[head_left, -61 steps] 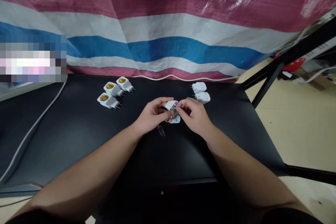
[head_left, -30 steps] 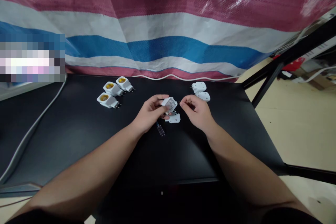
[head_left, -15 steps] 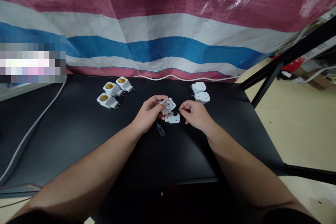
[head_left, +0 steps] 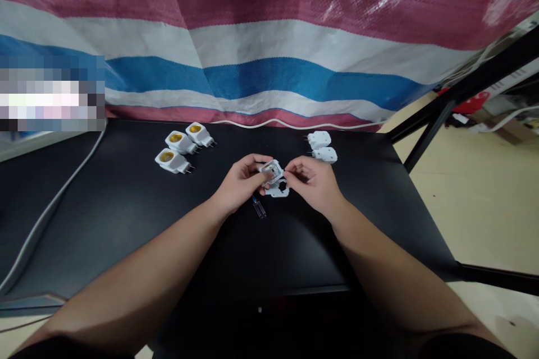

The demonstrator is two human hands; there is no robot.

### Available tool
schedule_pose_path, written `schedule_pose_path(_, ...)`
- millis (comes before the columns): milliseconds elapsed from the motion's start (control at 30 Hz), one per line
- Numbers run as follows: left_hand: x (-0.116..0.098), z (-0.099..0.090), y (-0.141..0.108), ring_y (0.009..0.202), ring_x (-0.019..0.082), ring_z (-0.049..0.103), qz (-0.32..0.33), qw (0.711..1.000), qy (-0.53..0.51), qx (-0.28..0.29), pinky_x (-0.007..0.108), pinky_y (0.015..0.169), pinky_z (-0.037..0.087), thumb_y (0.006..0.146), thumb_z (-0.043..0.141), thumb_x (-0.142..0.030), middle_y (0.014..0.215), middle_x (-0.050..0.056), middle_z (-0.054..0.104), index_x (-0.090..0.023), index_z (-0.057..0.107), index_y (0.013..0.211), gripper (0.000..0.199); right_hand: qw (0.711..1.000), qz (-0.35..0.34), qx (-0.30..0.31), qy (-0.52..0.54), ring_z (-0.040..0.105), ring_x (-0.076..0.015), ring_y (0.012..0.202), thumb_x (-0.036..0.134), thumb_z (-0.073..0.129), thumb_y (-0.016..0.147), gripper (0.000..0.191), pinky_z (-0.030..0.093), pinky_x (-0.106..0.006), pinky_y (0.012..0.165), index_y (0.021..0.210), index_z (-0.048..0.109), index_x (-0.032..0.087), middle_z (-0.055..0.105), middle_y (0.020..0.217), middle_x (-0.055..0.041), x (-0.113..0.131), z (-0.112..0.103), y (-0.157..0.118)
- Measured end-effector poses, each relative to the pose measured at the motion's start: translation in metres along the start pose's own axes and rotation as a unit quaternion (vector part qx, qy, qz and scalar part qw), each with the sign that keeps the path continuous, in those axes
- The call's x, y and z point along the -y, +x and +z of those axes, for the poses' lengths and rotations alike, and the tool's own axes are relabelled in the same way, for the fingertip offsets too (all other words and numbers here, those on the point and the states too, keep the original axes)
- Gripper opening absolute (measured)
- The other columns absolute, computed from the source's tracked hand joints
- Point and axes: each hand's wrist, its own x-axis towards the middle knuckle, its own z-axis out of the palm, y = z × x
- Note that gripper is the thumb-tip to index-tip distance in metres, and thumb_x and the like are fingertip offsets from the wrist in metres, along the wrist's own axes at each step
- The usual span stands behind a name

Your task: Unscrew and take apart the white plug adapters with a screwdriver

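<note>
My left hand (head_left: 245,180) is closed on a white plastic lamp socket housing (head_left: 273,170), whose hollow inner side faces up. Beside its right edge, my right hand (head_left: 309,177) is pinched at the fingertips; whatever they hold is too small to make out. Below the housing lies a white cover piece (head_left: 278,189) on the table, partly covered by the left fingers and with a round opening in it. A screwdriver (head_left: 259,208) with a clear dark handle rests just under my left hand, its tip hidden.
Several white plug-in lamp sockets (head_left: 172,161) with brass-coloured insides stand at the left on the black table (head_left: 126,207). Two white plug units (head_left: 320,139) lie face down at the right. A white cable (head_left: 273,122) runs along the back edge, before a striped sheet (head_left: 261,76).
My right hand has moved slightly left, its fingertips now close against the housing. The housing has turned a little in my left hand, and more of the cover's opening shows.
</note>
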Motion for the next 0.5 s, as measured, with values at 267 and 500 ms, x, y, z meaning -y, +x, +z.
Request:
schedule_pose_path(267,-0.001,0.0,-0.002,0.066,0.014,0.073,-0.011,1.0,-0.004,0.014,0.022,0.056,0.062,0.077,0.096,-0.027,0.088,0.005,0.078,-0.014,0.074,0.117,0.047,0.994,-0.065,-0.001,-0.09,0.071,-0.0197,0.081,0.024,0.069,0.098,0.006,0.06,-0.037,0.074,0.097,0.074,0.024,0.073,0.091,-0.0041,0.009,-0.001,0.001)
schedule_pose_path(500,0.002,-0.001,-0.003,0.078,0.015,0.076,0.0,0.999,0.004,0.044,0.026,0.066,0.068,0.079,0.095,-0.024,0.097,0.006,0.078,-0.016,0.074,0.119,0.046,0.989,-0.084,0.005,-0.122,0.063,-0.017,0.071,0.022,0.071,0.097,0.008,0.053,-0.034,0.068,0.09,0.073,0.024,0.066,0.082,-0.0005,0.012,0.0,0.001)
